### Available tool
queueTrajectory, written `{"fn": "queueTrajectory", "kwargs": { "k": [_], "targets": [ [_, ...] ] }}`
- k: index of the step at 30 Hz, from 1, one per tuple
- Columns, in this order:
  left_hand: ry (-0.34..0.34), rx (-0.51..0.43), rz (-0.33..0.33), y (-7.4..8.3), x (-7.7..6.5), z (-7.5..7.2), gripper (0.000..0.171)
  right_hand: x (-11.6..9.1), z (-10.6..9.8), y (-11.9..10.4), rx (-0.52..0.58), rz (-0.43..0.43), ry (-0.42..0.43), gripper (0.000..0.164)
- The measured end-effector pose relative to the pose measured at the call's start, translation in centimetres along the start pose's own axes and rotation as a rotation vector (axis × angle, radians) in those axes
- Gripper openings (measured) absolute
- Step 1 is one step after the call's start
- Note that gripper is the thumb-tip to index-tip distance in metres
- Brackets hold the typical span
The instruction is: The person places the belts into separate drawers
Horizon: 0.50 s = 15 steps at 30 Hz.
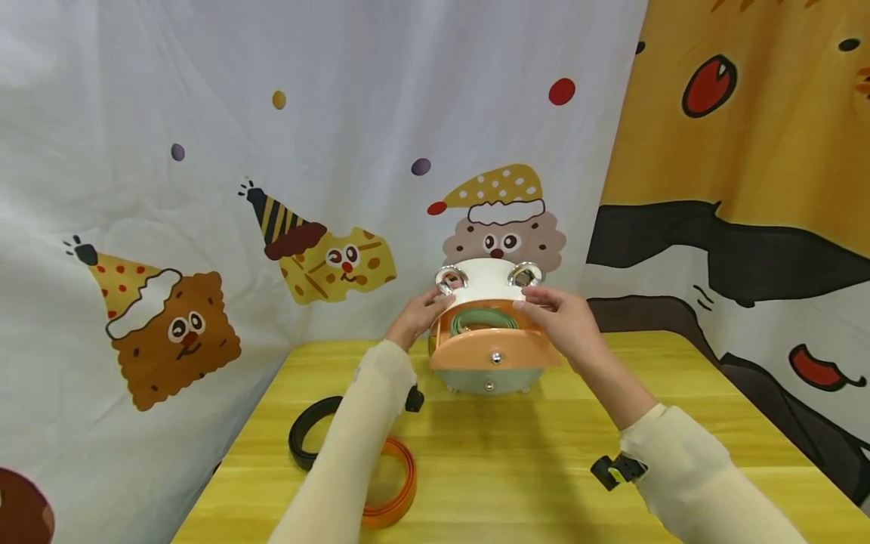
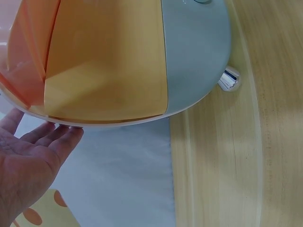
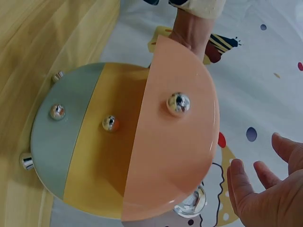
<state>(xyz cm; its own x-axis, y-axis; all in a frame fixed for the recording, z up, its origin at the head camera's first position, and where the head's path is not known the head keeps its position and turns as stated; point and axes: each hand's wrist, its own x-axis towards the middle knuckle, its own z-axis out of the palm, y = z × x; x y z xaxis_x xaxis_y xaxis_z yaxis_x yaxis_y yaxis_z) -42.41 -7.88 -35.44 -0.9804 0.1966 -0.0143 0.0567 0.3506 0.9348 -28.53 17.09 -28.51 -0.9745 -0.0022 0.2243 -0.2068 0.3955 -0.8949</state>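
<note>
A small frog-shaped drawer cabinet point(image 1: 485, 278) stands on the table, with a white top and two shiny ring-shaped eyes. Its upper orange drawer point(image 1: 469, 353) is pulled out, and a coiled green belt point(image 1: 485, 317) lies inside. The yellow drawer point(image 3: 97, 142) and grey-green drawer point(image 3: 61, 130) below are closed. My left hand point(image 1: 416, 317) is at the cabinet's left side; in the left wrist view its extended fingertips touch the rim. My right hand point(image 1: 564, 321) is by the upper right side, fingers loosely extended; whether they touch the cabinet is unclear.
A coiled black belt point(image 1: 299, 431) and a coiled orange belt point(image 1: 406, 491) lie on the yellow wood-grain table point(image 1: 530, 483) near my left forearm, which partly covers both. Behind the table hangs a printed cloth point(image 1: 367, 98) with cartoon figures.
</note>
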Motion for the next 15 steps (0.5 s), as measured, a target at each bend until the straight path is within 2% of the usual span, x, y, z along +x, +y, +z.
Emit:
{"fn": "queueTrajectory", "kwargs": {
  "k": [5, 8, 15],
  "targets": [
    [-0.009, 0.004, 0.029, 0.0, -0.2, 0.1, 0.078, -0.8, 0.5, 0.1, 0.002, -0.028, 0.025, 0.050],
    [-0.008, 0.016, 0.044, 0.0, -0.3, 0.0, 0.077, -1.2, 0.9, 0.2, 0.024, -0.015, 0.034, 0.049],
    [-0.025, 0.048, 0.017, 0.0, -0.5, -0.2, 0.081, -2.0, 2.0, 0.9, 0.069, 0.009, 0.029, 0.048]
  ]
}}
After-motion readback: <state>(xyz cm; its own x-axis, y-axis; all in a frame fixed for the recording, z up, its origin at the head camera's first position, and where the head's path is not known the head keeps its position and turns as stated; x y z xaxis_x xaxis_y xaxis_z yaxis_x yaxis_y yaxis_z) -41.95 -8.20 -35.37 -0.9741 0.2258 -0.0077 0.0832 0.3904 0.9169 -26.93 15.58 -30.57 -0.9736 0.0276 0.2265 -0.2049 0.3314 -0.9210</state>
